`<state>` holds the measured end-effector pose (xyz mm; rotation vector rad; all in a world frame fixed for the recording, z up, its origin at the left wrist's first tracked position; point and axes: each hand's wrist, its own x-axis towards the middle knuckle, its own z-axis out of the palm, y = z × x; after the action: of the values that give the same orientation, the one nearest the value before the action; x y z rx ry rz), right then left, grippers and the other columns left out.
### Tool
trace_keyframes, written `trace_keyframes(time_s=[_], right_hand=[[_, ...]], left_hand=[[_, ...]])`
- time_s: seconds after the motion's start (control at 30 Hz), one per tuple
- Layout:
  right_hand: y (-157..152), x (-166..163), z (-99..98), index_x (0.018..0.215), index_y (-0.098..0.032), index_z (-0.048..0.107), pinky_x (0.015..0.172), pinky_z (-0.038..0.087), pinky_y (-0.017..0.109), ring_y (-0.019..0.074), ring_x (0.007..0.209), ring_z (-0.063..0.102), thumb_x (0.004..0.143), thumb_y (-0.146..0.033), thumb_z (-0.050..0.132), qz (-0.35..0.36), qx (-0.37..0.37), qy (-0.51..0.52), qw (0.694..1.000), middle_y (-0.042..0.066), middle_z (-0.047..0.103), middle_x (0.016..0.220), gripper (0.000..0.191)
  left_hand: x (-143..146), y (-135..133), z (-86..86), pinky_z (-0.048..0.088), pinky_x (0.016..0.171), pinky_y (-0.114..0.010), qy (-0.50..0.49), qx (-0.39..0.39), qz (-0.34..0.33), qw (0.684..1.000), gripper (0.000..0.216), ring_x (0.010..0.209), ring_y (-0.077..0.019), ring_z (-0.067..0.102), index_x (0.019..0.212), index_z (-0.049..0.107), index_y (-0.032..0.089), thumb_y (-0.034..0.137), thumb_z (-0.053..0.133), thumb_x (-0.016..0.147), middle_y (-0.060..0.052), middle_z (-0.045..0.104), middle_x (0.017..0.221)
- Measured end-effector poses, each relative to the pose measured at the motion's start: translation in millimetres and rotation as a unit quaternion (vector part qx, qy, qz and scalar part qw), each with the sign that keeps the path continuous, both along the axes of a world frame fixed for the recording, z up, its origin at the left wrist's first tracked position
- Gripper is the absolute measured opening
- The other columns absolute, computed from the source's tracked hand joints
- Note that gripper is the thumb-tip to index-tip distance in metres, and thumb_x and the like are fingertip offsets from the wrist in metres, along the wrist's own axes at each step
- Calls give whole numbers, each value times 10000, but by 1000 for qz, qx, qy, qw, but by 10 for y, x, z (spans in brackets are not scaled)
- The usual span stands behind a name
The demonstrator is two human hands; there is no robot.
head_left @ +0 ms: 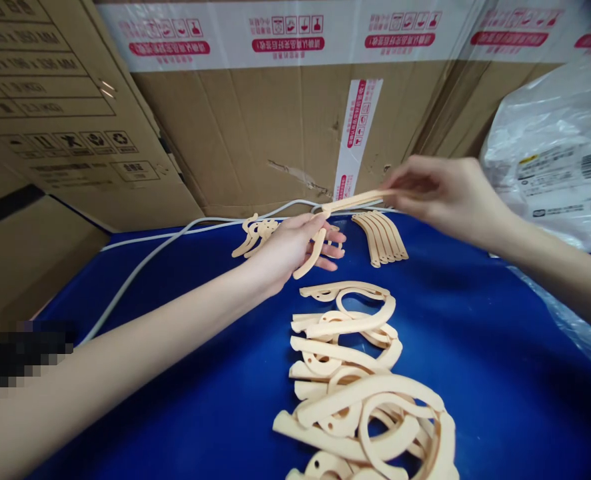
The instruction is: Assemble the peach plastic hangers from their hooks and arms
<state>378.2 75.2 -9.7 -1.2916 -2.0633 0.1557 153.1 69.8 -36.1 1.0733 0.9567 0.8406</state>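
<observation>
My left hand [295,243] reaches over the blue table [475,347] and its fingers curl round one end of a curved peach plastic strip [311,252]. My right hand [438,190] pinches the end of a straight peach strip [358,199] held level above the table. The two strips seem to meet near my left fingers. A neat row of several flat strips [381,237] lies just below my right hand. A small heap of peach pieces [255,233] sits left of my left hand. A long pile of hook-shaped peach pieces [360,387] runs toward me.
Big cardboard boxes [255,127] with red-and-white tape wall off the back and left. A white cable [175,237] trails along the table's far edge. A crinkled plastic bag with labels [555,153] sits at the right.
</observation>
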Motion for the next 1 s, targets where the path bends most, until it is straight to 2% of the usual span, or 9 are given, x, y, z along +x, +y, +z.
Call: trace_keyframes(time_s=[0.07, 0.17, 0.3, 0.4, 0.47, 0.53, 0.67, 0.83, 1.0], right_hand=[[-67, -49, -35, 1001, -197, 679, 548, 336, 286, 190, 633, 640, 925, -359, 558, -15, 54, -245, 968, 63, 719, 742, 217], [-151, -208, -100, 980, -175, 668, 506, 197, 295, 185, 520, 568, 991, -369, 428, -40, 73, -371, 925, 68, 665, 635, 308], [-92, -316, -157, 881, -164, 644, 514, 242, 293, 159, 483, 484, 988, -366, 388, -2, -40, -240, 970, 41, 580, 574, 343], [87, -200, -171, 868, -164, 640, 500, 320, 281, 142, 457, 447, 990, -372, 330, 39, -211, -54, 975, 10, 535, 540, 392], [216, -47, -178, 871, -158, 624, 489, 341, 276, 138, 450, 443, 986, -337, 316, -6, -243, 44, 969, -4, 508, 525, 374], [311, 132, -194, 852, -170, 601, 525, 370, 269, 139, 501, 491, 980, -345, 371, -81, -180, 94, 976, 6, 548, 574, 316], [323, 450, -270, 915, -204, 552, 609, 400, 275, 196, 672, 642, 929, -400, 537, -174, 22, -52, 983, 62, 701, 776, 197], [106, 660, -438, 937, -204, 555, 586, 397, 298, 243, 754, 685, 946, -317, 534, -116, 43, -287, 950, 130, 729, 969, 115], [-1, 746, -631, 1033, -171, 598, 640, 475, 332, 259, 831, 698, 956, -221, 476, -12, -13, -322, 947, 158, 688, 1100, 152]], left_hand=[[38, -46, 25, 376, 352, -165, 17, 15, 4, 1000, 237, 400, -63, 500, 826, 499, 170, 216, 411, 1041, 29, 609, 626], [124, -98, 75, 217, 318, -140, 41, 3, -26, 999, 258, 324, -44, 338, 829, 465, 194, 264, 371, 1058, 83, 465, 506], [168, -118, 44, 204, 387, -165, 143, 88, -13, 986, 291, 356, -49, 288, 805, 455, 201, 263, 329, 1060, 94, 366, 512], [66, -40, -70, 336, 524, -203, 245, 301, 12, 922, 237, 516, -88, 459, 829, 506, 192, 241, 393, 1031, 43, 505, 633], [-69, 86, -133, 387, 623, -231, 302, 367, 20, 880, 268, 655, -126, 549, 844, 556, 184, 279, 383, 1025, 11, 587, 716], [-239, 262, -163, 406, 681, -254, 375, 370, 7, 850, 326, 756, -159, 591, 830, 624, 176, 302, 384, 1010, -11, 633, 767], [-571, 572, -203, 434, 738, -322, 577, 362, -5, 732, 348, 774, -226, 597, 850, 705, 164, 384, 460, 964, -55, 651, 767], [-833, 588, -397, 407, 1004, -491, 620, 437, 37, 650, 415, 1185, -361, 522, 1251, 627, 137, 376, 478, 946, -188, 614, 1256], [-976, 509, -599, 204, 1205, -564, 565, 448, -97, 686, 573, 1501, -351, 226, 1476, 468, 193, 494, 319, 1012, -154, 325, 1603]])
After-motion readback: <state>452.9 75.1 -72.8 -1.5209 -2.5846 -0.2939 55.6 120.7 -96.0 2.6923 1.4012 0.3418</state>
